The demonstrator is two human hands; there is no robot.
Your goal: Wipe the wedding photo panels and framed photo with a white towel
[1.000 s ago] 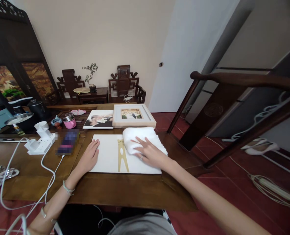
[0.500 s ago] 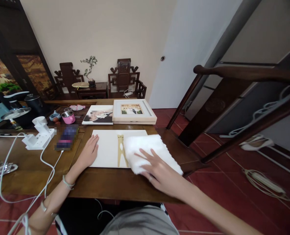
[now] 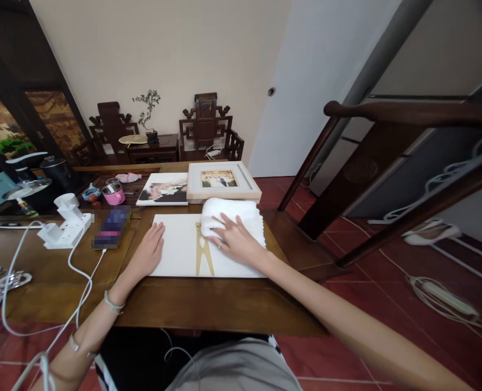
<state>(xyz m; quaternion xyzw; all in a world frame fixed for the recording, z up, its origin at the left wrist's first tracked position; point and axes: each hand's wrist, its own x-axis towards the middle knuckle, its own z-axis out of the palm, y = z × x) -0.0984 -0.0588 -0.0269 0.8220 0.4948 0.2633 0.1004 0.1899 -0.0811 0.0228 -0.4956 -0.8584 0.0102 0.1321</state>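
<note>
A flat white board (image 3: pixel 176 250) with a gold shape (image 3: pixel 203 255) lies on the wooden table near its front edge. Fingers extended, my left hand (image 3: pixel 150 248) rests on the board's left edge and holds nothing. My right hand (image 3: pixel 239 239) is spread flat on top of a fluffy white cloth (image 3: pixel 245 213), pressing it on the upper right part of the board. The cloth reaches past the board's far edge, close to the wooden frame behind, and hides the board's upper right area.
Behind the board lie a picture (image 3: pixel 163 190) and a framed photo (image 3: pixel 219 179). To the left are a phone (image 3: pixel 111 228), a power strip (image 3: pixel 68 231) with cables, and a pink cup (image 3: pixel 114 194). A wooden chair (image 3: pixel 371 163) stands at the right.
My right hand and the cloth have moved away from me and slightly left, uncovering the board's lower right part. My left hand has stayed in place.
</note>
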